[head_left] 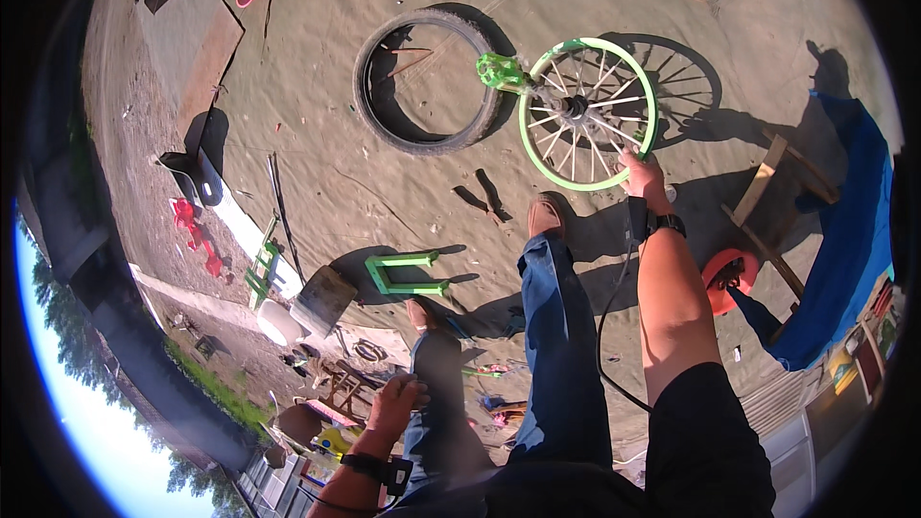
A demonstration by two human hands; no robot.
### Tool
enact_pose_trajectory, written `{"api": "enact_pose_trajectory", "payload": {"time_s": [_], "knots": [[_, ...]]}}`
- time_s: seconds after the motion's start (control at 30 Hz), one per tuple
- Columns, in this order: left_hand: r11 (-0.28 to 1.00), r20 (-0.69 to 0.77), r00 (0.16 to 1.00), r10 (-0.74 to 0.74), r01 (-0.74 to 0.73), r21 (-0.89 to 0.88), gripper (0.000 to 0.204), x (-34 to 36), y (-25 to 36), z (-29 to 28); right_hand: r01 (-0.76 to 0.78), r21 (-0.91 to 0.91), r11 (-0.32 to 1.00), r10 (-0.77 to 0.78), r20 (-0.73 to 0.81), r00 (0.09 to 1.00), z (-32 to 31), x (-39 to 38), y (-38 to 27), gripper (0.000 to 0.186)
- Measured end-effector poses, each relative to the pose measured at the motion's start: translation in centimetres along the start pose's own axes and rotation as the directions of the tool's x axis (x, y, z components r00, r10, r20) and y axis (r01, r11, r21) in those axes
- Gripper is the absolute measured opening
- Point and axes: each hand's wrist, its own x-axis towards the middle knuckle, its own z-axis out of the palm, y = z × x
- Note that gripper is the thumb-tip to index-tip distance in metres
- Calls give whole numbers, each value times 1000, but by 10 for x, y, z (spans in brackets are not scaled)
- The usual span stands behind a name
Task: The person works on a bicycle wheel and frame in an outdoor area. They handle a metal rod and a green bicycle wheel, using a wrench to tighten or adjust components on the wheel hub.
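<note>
The wheel (pixel 576 107), with its light green rim, pale spokes and dark hub, is ahead of the person and right of centre, beside the bare tyre (pixel 362 84) lying on the sandy ground (pixel 326 125). The right hand (pixel 646 180) has its fingers closed on the lower right of the rim; the left hand (pixel 395 405) is low by the left leg, fingers curled and nothing showing in them, though I cannot tell whether the palm is empty. Held at one edge, the wheel probably wants to droop at its far side, so a firm pinch with the thumb opposing the fingers and a steady wrist should serve best, fingertips clear of the spokes; the left hand on the opposite rim would spare the wrist if the weight pulls. A green fitting (pixel 501 72) overlaps the rim's left side in this view, and I cannot tell whether it is joined, so any turn is best made slowly. Being round, the wheel has no long axis in its face; it shows nearly face-on, its axle apparently pointing up towards the head, and its shadow (pixel 693 86) falls to the right
</note>
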Motion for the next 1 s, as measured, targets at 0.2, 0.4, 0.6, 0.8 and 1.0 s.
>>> {"api": "enact_pose_trajectory", "payload": {"time_s": [0.2, 0.4, 0.6, 0.8, 1.0], "knots": [[998, 39, 999, 19, -16, -65, 34, 2, -11, 13, -93, 211, 973, 99, -17, 995, 30, -40, -40, 29], [997, 48, 996, 77, -75, -24, 35, -2, 17, 12, 192, -211, 958, -204, -35, 978, 52, -85, -71, 34], [956, 31, 959, 280, -276, -102, 35, 11, 60, 6, 289, -272, 918, -280, 72, 957, 33, -192, -130, 27], [815, -7, 829, 559, -552, -176, 50, 10, 108, -16, 399, -333, 854, -336, 230, 913, 35, -315, -192, 19], [662, -22, 774, 633, -556, -503, 70, -6, 113, -57, 480, -556, 678, -320, 365, 874, 66, -404, -223, 23]]}}
